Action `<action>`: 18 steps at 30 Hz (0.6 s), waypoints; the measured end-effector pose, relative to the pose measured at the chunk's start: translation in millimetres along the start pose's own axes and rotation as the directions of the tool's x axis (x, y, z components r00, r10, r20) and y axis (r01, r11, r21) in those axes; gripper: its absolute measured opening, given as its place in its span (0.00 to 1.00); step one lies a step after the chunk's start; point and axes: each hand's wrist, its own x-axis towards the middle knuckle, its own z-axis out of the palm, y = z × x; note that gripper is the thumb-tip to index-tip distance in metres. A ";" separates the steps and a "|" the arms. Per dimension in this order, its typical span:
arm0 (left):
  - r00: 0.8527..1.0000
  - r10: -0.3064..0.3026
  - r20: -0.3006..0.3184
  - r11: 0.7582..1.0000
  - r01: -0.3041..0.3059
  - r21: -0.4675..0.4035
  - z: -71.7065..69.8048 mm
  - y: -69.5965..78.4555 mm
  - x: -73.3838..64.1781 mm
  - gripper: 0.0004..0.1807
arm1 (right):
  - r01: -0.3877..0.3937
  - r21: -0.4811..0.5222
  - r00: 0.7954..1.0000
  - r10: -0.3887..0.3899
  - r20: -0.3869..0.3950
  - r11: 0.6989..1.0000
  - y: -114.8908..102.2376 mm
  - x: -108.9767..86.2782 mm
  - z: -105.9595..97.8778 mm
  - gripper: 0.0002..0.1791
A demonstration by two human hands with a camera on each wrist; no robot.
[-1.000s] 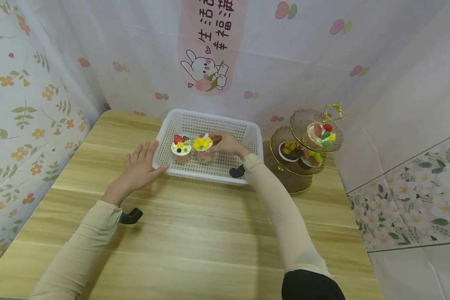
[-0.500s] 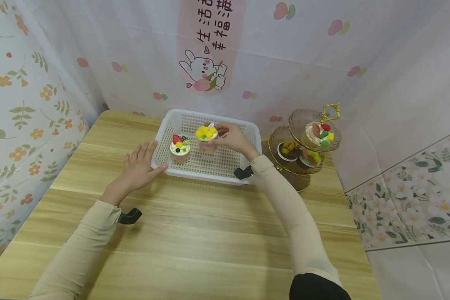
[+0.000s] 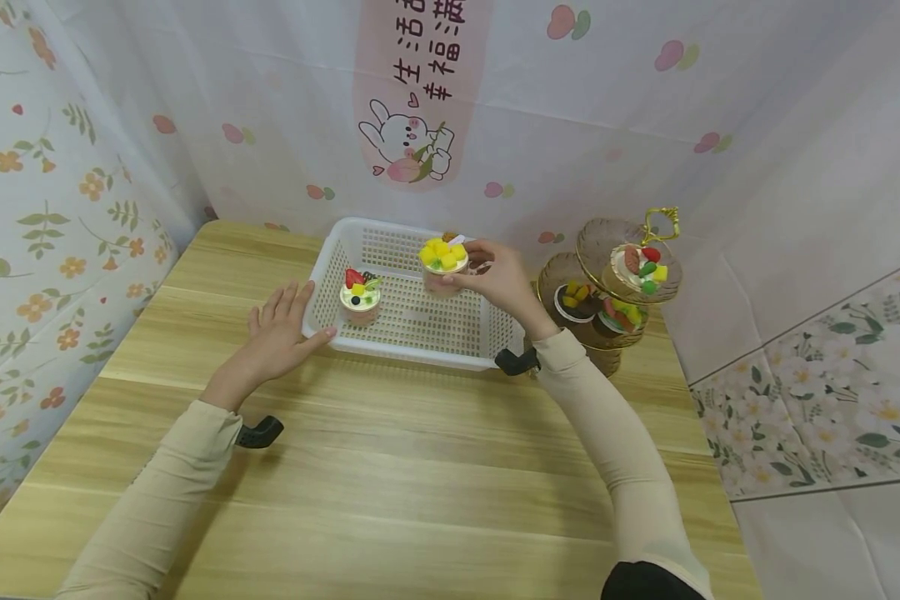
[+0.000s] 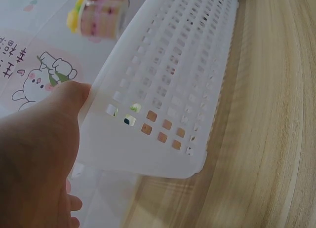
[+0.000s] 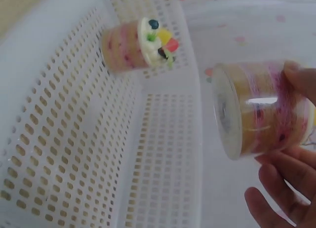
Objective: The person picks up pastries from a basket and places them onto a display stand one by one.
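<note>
Head view: a clear cylindrical plastic cake cup w/ yellow-cube topping [image 3: 444, 261] is gripped btwn thumb & fingers of the R hand [image 3: 506, 279], held up over a white rectangular perforated plastic basket [image 3: 405, 353]. The basket's L end is touched by the L hand [image 3: 276, 333], fingers extended & spread. A clear round cup w/ white cream & strawberry [image 3: 360, 300] is stood upright in the basket, near its L end. The basket is set on a pale wood-grain worktop [image 3: 390, 467], beside a two-tier translucent brown stand w/ gold trim [image 3: 606, 240], on which fruit-topped desserts are carried.

L wrist view: the basket rim is touched by the L thumb; the gripped cup is seen beyond.

R wrist view: pink & tan layers are shown thru the gripped cup's wall.
</note>
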 end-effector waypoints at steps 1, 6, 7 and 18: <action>1.000 0.000 0.000 1.000 0.000 -0.001 -0.1 0.1 -0.1 0.52 | 0.006 0.006 1.000 -0.006 -0.017 1.000 -0.1 -4.1 -2.3 0.36; 1.000 -0.002 -0.004 1.000 0.002 0.000 -0.1 0.4 0.0 0.52 | 0.025 -0.014 0.993 -0.027 -0.113 1.000 0.1 -28.1 -13.7 0.35; 1.000 -0.002 -0.005 1.000 0.002 -0.001 0.0 0.5 0.1 0.52 | 0.024 -0.017 0.991 -0.026 -0.128 1.000 0.4 -33.0 -16.1 0.35; 1.000 -0.011 0.005 1.000 0.011 0.001 0.1 0.3 1.5 0.51 | -0.030 -0.002 0.971 0.028 -0.238 1.000 7.2 -83.2 -37.7 0.33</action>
